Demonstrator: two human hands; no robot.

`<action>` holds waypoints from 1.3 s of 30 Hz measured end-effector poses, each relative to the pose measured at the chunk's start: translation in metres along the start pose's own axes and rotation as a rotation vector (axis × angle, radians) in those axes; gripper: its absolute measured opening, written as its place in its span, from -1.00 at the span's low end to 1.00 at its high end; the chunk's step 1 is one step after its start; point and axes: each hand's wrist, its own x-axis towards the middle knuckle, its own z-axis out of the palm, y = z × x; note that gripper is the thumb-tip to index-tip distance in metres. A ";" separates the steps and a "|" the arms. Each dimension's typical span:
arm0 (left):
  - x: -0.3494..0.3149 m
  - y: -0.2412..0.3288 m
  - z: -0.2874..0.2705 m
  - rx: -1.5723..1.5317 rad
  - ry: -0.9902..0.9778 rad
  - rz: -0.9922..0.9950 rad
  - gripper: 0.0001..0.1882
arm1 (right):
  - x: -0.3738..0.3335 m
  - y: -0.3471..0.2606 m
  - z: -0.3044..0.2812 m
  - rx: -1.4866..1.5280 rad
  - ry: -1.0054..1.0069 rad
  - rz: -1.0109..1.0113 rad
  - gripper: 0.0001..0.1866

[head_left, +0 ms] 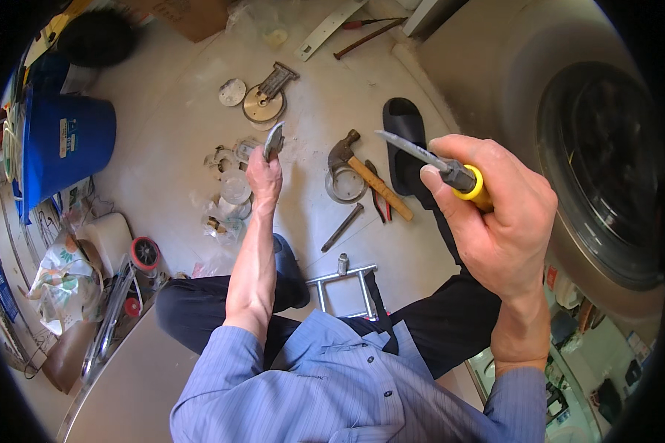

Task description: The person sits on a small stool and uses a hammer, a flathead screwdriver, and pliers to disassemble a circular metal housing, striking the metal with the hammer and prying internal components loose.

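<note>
while seated, screwdriver [440, 166] and metal part [273, 140] in hands

Hammer [366, 173], blue bucket [66, 140], washing machine [569, 148], black sandal [404, 140].

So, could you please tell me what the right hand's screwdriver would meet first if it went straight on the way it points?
Probably the hammer: the screwdriver in the right hand points up-left over its head, toward the left hand. Depth is unclear; it may pass above.
</note>
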 end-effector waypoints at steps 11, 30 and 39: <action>-0.016 -0.018 0.006 0.205 -0.099 -0.087 -0.77 | 0.000 -0.008 0.000 0.018 -0.028 -0.003 -0.73; 0.010 0.057 -0.082 -0.596 -0.423 -0.699 -0.81 | 0.012 -0.005 0.021 0.011 0.005 -0.120 -0.87; -0.019 0.181 -0.199 -0.979 -0.582 -0.515 -0.80 | 0.021 -0.011 0.059 0.042 -0.299 0.070 -0.72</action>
